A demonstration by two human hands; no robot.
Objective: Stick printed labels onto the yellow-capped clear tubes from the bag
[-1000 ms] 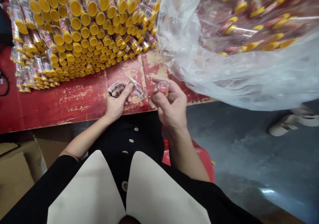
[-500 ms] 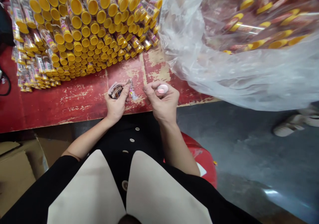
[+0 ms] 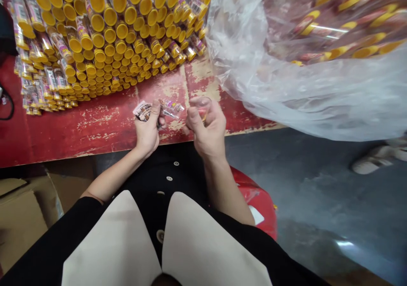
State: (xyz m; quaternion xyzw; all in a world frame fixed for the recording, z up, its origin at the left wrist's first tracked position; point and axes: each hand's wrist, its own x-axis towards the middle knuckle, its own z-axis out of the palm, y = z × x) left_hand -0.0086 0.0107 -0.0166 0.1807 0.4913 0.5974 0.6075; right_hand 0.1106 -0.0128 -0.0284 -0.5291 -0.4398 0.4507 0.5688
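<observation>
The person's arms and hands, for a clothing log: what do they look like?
The left hand and right hand wear no gloves, and no watch shows. The forearms are bare, with plain black sleeves above them. A broad pale collar tops the black garment.

printed clear packet [image 3: 172,107]: swung up from hanging, now pointing rightward; right hand [image 3: 209,131]: shifted closer to left hand [image 3: 148,129]

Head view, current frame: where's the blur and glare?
Head view: right hand is smeared at the fingers, left hand clearly crisper; head view: white glare streaks at the plastic bag, plus a bright patch on the grey floor; head view: the shoe near the right edge looks soft.
</observation>
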